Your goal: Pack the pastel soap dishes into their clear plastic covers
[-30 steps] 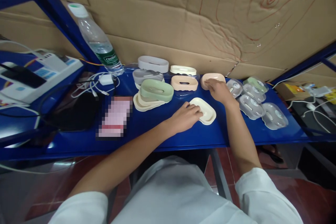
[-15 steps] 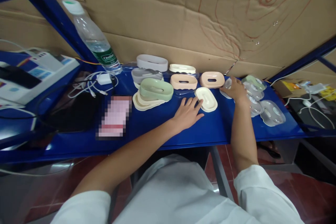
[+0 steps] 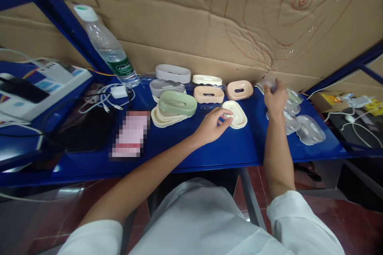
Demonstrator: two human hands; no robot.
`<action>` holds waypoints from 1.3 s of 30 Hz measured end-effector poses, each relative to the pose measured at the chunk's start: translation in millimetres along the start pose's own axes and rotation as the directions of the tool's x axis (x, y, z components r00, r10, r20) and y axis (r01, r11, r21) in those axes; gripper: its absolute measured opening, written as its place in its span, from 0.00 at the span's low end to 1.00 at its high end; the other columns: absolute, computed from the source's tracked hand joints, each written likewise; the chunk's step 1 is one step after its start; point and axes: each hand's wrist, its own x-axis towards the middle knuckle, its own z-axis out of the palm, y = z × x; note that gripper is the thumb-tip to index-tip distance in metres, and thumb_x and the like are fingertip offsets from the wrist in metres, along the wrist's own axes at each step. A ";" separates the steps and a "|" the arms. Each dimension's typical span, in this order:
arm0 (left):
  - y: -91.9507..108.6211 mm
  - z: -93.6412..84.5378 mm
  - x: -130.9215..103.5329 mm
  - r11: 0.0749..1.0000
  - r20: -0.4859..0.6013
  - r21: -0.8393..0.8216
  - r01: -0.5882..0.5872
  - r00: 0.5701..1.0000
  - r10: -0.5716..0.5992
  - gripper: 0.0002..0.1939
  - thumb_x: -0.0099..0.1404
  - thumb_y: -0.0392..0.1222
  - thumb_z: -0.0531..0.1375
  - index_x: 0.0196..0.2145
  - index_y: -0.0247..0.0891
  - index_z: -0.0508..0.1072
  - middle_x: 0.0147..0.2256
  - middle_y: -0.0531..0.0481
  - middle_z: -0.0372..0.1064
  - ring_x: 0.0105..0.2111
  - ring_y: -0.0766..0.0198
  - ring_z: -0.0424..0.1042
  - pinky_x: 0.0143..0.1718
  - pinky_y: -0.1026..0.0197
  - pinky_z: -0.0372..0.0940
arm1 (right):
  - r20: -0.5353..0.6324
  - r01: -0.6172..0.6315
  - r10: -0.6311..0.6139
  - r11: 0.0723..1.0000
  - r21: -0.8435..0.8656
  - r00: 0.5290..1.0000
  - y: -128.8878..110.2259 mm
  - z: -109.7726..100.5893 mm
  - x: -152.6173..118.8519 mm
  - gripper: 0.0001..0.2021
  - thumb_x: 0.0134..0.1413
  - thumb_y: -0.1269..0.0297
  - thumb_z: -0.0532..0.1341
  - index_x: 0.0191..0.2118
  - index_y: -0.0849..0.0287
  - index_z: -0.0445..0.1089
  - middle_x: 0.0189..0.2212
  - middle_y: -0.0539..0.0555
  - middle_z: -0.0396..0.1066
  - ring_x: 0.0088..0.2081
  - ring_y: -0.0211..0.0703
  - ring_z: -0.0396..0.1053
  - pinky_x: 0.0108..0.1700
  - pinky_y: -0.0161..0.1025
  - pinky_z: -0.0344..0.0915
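My left hand (image 3: 213, 125) is at the left edge of a cream oval dish (image 3: 236, 114), fingers curled with the tips at its rim. My right hand (image 3: 275, 95) holds a clear plastic cover (image 3: 263, 84) raised near the cardboard. More clear covers (image 3: 310, 129) lie on the blue table to its right. Left of the cream dish are a peach tray (image 3: 208, 95), a green tray (image 3: 178, 103) resting on cream pieces, and grey trays (image 3: 172, 74). Another peach tray (image 3: 239, 90) sits behind the cream dish.
A water bottle (image 3: 115, 53) leans at the back left. White cables with a charger (image 3: 119, 91), a blurred pink rectangle (image 3: 131, 133) and a power strip (image 3: 44, 87) are on the left. Cardboard (image 3: 179, 16) stands behind; blue frame bars flank both sides.
My right hand has moved back and lifted a clear cover from beside the peach tray. My left hand's fingers, spread before, have curled at the cream dish.
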 end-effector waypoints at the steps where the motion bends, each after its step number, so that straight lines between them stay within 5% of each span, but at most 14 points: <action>1: 1.1 -0.9 2.5 0.996 0.009 -0.084 0.035 0.999 -0.034 0.15 0.74 0.52 0.61 0.50 0.41 0.78 0.52 0.40 0.76 0.49 0.52 0.77 0.50 0.50 0.74 | -0.038 0.030 -0.029 0.999 0.031 0.999 -7.3 -5.5 -1.0 0.30 0.71 0.52 0.53 0.69 0.68 0.63 0.65 0.73 0.68 0.68 0.63 0.65 0.70 0.59 0.60; 4: 6.7 -6.9 9.6 0.909 0.065 -0.382 0.166 0.986 -0.153 0.25 0.76 0.60 0.58 0.61 0.42 0.71 0.57 0.36 0.75 0.53 0.48 0.78 0.52 0.45 0.75 | -0.067 0.174 -0.164 0.965 0.195 0.984 -39.1 -18.3 -13.8 0.31 0.74 0.47 0.47 0.72 0.60 0.58 0.70 0.66 0.63 0.72 0.59 0.61 0.69 0.59 0.62; 6: 11.1 -13.7 13.7 0.738 0.129 -0.619 0.269 0.961 -0.243 0.29 0.75 0.64 0.58 0.64 0.44 0.69 0.61 0.35 0.73 0.59 0.43 0.76 0.58 0.39 0.72 | -0.061 0.282 -0.283 0.868 0.408 0.957 -65.7 -22.7 -30.7 0.30 0.74 0.45 0.47 0.72 0.55 0.57 0.70 0.64 0.63 0.71 0.58 0.61 0.67 0.57 0.65; 9: 15.9 -24.8 17.7 0.570 0.149 -0.772 0.281 0.952 -0.266 0.30 0.74 0.68 0.56 0.64 0.49 0.70 0.64 0.39 0.71 0.65 0.40 0.70 0.62 0.35 0.69 | 0.016 0.395 -0.529 0.652 0.647 0.848 -103.2 -23.4 -62.4 0.27 0.70 0.41 0.53 0.67 0.47 0.63 0.66 0.59 0.68 0.68 0.58 0.66 0.66 0.56 0.67; 12: 16.4 -30.3 18.7 0.567 0.068 -0.797 0.209 0.963 -0.260 0.29 0.74 0.67 0.57 0.63 0.49 0.71 0.64 0.43 0.72 0.67 0.41 0.68 0.61 0.36 0.70 | 0.007 0.474 -0.679 0.519 0.711 0.734 -126.3 -18.5 -86.3 0.23 0.66 0.43 0.60 0.61 0.44 0.67 0.62 0.59 0.70 0.65 0.60 0.67 0.68 0.59 0.65; 16: 11.2 -26.1 18.4 0.620 0.028 -0.760 0.197 0.962 -0.271 0.31 0.73 0.68 0.59 0.63 0.46 0.71 0.64 0.41 0.71 0.66 0.41 0.69 0.60 0.37 0.72 | -0.038 0.415 -0.643 0.446 0.793 0.765 -129.7 -7.2 -89.2 0.18 0.65 0.47 0.64 0.56 0.44 0.68 0.57 0.58 0.72 0.63 0.56 0.69 0.67 0.57 0.65; 20: 7.0 -21.8 19.5 0.648 0.005 -0.730 0.216 0.950 -0.311 0.36 0.68 0.65 0.66 0.65 0.46 0.64 0.66 0.36 0.68 0.62 0.39 0.73 0.56 0.36 0.73 | 0.056 0.219 -0.514 0.459 0.861 0.856 -119.1 3.3 -79.1 0.21 0.67 0.40 0.60 0.55 0.46 0.68 0.56 0.57 0.72 0.61 0.53 0.71 0.65 0.53 0.67; 27: 12.9 -26.2 20.1 0.612 -0.054 -0.774 0.162 0.946 -0.318 0.36 0.64 0.55 0.68 0.64 0.47 0.60 0.65 0.38 0.68 0.59 0.41 0.75 0.54 0.37 0.74 | 0.208 0.005 -0.402 0.469 0.883 0.892 -109.5 24.6 -52.3 0.29 0.68 0.32 0.49 0.61 0.45 0.66 0.61 0.58 0.73 0.61 0.53 0.73 0.55 0.52 0.75; 30: 13.8 -26.1 19.7 0.612 -0.090 -0.778 0.143 0.938 -0.334 0.36 0.63 0.55 0.69 0.62 0.46 0.59 0.62 0.38 0.70 0.57 0.43 0.76 0.54 0.39 0.74 | 0.146 0.114 -0.401 0.558 0.822 0.904 -114.8 41.6 -26.1 0.27 0.67 0.35 0.54 0.59 0.48 0.69 0.59 0.58 0.74 0.59 0.52 0.73 0.58 0.51 0.74; 34: 12.3 -26.2 19.1 0.646 -0.148 -0.755 0.110 0.932 -0.332 0.37 0.64 0.54 0.70 0.63 0.50 0.56 0.61 0.42 0.70 0.53 0.49 0.79 0.55 0.39 0.73 | 0.182 0.290 -0.550 0.659 0.694 0.815 -126.0 55.9 -2.8 0.25 0.67 0.39 0.58 0.55 0.52 0.74 0.57 0.59 0.77 0.60 0.52 0.73 0.66 0.54 0.67; 39: 16.9 -30.9 20.8 0.633 -0.207 -0.773 0.046 0.924 -0.320 0.36 0.67 0.53 0.71 0.62 0.50 0.54 0.61 0.43 0.71 0.52 0.53 0.79 0.58 0.40 0.73 | 0.160 0.391 -0.601 0.676 0.625 0.783 -136.0 31.9 2.7 0.28 0.68 0.37 0.57 0.57 0.52 0.76 0.65 0.61 0.71 0.70 0.57 0.63 0.73 0.61 0.55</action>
